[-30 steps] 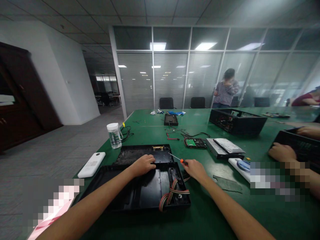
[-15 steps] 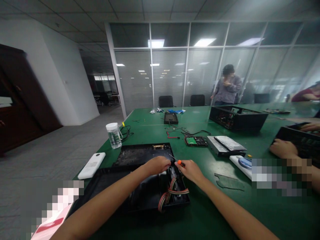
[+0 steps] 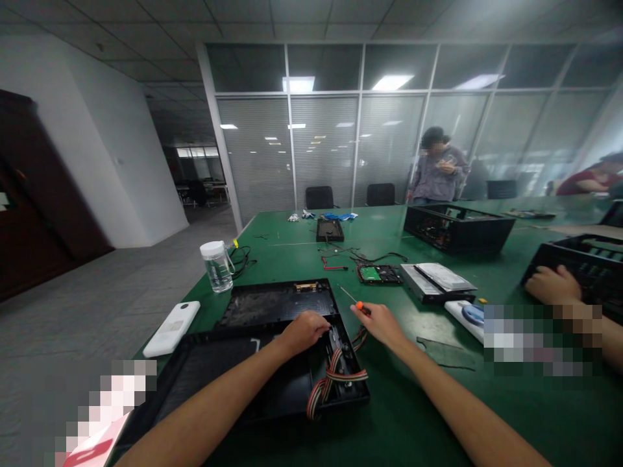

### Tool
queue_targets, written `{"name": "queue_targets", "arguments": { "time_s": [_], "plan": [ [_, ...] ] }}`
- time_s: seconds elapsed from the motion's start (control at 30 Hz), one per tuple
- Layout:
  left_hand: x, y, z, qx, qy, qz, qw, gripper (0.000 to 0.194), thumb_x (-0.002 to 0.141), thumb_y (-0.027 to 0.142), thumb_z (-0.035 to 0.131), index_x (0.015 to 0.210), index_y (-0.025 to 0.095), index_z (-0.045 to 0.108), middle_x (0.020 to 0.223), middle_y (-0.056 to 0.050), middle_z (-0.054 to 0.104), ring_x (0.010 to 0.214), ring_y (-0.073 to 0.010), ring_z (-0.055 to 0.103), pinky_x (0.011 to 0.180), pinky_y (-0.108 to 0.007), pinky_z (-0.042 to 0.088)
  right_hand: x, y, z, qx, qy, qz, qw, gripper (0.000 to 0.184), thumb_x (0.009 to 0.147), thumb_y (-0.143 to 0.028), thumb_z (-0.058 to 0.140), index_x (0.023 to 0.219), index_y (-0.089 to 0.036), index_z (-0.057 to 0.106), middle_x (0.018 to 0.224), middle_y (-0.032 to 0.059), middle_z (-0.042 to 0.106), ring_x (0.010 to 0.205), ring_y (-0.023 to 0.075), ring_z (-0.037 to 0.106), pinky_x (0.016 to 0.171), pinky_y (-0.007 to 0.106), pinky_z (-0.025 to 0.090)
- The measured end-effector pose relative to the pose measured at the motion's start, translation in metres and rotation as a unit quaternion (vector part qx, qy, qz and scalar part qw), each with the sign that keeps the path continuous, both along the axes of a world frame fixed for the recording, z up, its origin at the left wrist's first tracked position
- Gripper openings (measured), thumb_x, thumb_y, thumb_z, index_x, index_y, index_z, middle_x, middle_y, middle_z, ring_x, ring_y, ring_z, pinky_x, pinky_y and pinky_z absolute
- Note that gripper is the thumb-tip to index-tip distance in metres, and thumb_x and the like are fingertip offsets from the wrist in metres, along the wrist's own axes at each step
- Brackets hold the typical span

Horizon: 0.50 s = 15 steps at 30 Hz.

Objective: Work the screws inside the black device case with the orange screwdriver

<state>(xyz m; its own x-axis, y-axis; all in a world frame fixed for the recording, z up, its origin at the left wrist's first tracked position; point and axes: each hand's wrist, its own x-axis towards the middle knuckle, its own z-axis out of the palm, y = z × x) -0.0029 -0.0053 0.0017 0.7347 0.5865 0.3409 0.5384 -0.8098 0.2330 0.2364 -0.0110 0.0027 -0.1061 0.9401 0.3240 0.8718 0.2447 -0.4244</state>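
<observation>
A black casing (image 3: pixel 209 363) lies in front of me, with a second black panel (image 3: pixel 272 305) at its far side. My left hand (image 3: pixel 306 331) is over the casing's right part, fingers pinched together by a metal strip; anything between the fingertips is hidden. Striped ribbon cable (image 3: pixel 335 374) loops over the casing's right end. To the right of the casing, my right hand (image 3: pixel 384 326) grips a screwdriver (image 3: pixel 361 306) with an orange and black handle. Its thin shaft points up and left, with the tip clear of the casing.
On the green table are a water bottle (image 3: pixel 217 267), a white phone-like device (image 3: pixel 172 329), a green circuit board (image 3: pixel 377 273), a drive-like metal box (image 3: pixel 438 283) and a black computer case (image 3: pixel 457 230). A co-worker's hand (image 3: pixel 552 284) touches another case (image 3: pixel 584 259) at right.
My right hand has moved right with the screwdriver, away from my left hand, which stays at the casing. The person standing at the back has lowered a hand from the face.
</observation>
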Motion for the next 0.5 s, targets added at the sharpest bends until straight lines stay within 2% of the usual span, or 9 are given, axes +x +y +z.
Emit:
{"name": "queue_targets", "arguments": {
  "time_s": [0.17, 0.27, 0.37, 0.43, 0.5],
  "plan": [
    [-0.001, -0.006, 0.003, 0.025, 0.034, -0.014, 0.999, 0.023, 0.090, 0.016, 0.040, 0.096, 0.015, 0.062, 0.094, -0.008, 0.065, 0.091, -0.0167, 0.058, 0.085, -0.030, 0.043, 0.009, 0.008, -0.002, -0.029, 0.072, 0.016, 0.997, 0.034, 0.073, -0.054, 0.052, 0.075, -0.021, 0.054, 0.063, -0.0003, 0.057, 0.057, 0.0145, 0.052, 0.053, 0.024, 0.034],
    [-0.001, -0.008, 0.006, 0.025, 0.060, -0.019, 0.998, 0.023, 0.090, 0.016, 0.039, 0.093, 0.015, 0.062, 0.092, -0.007, 0.064, 0.092, -0.0164, 0.057, 0.086, -0.030, 0.042, 0.018, 0.011, 0.001, -0.039, 0.134, 0.020, 0.990, 0.027, 0.071, -0.045, 0.055, 0.079, -0.020, 0.048, 0.062, -0.0038, 0.052, 0.055, 0.0119, 0.047, 0.052, 0.023, 0.035],
    [-0.001, -0.009, 0.007, 0.015, 0.060, -0.019, 0.998, 0.022, 0.090, 0.016, 0.040, 0.090, 0.016, 0.062, 0.092, -0.006, 0.064, 0.091, -0.0160, 0.056, 0.086, -0.029, 0.041, 0.029, 0.010, 0.013, -0.048, 0.223, 0.078, 0.971, 0.026, 0.073, -0.040, 0.050, 0.089, -0.020, 0.046, 0.068, -0.0042, 0.050, 0.055, 0.0102, 0.045, 0.051, 0.022, 0.037],
    [-0.002, -0.008, 0.006, 0.005, 0.044, -0.008, 0.999, 0.019, 0.089, 0.016, 0.042, 0.092, 0.015, 0.061, 0.093, -0.006, 0.064, 0.091, -0.0159, 0.056, 0.086, -0.029, 0.041, 0.036, 0.008, 0.025, -0.045, 0.267, 0.108, 0.957, 0.033, 0.075, -0.043, 0.048, 0.099, -0.020, 0.047, 0.072, -0.0031, 0.052, 0.053, 0.0098, 0.045, 0.048, 0.022, 0.036],
    [-0.001, -0.006, 0.004, -0.004, 0.030, 0.006, 1.000, 0.017, 0.087, 0.016, 0.046, 0.095, 0.015, 0.060, 0.095, -0.006, 0.064, 0.091, -0.0163, 0.056, 0.085, -0.029, 0.041, 0.041, 0.005, 0.036, -0.026, 0.288, 0.107, 0.951, 0.037, 0.077, -0.048, 0.047, 0.099, -0.019, 0.050, 0.066, -0.0031, 0.052, 0.048, 0.0098, 0.042, 0.046, 0.022, 0.034]
  ]
}}
